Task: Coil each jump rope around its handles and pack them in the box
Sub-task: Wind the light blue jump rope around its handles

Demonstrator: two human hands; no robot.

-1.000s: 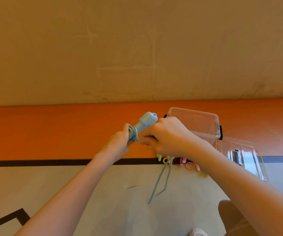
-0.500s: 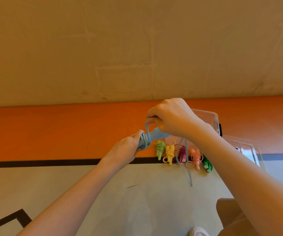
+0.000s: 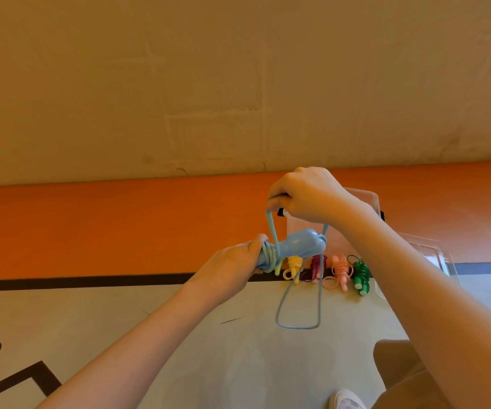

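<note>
Beige wall (image 3: pixel 238 84) fills upper half, 12 o'clock. Orange floor band (image 3: pixel 90 225) below it. Grey floor (image 3: pixel 179 335) at 6 o'clock. Clear box (image 3: pixel 365 199) at 2 o'clock of centre, partly behind right wrist. Right hand (image 3: pixel 306 196) raised, fingers curled round blue rope (image 3: pixel 297 326), whose loop hangs to floor. Left hand (image 3: pixel 238 261) at 9 o'clock of it grips blue handles (image 3: pixel 300 246), a few coils wound beside fingers. Row of coiled ropes on floor at box's 6 o'clock: yellow rope (image 3: pixel 294 265), purple rope (image 3: pixel 315 268), pink rope (image 3: pixel 340 271), green rope (image 3: pixel 359 274).
</note>
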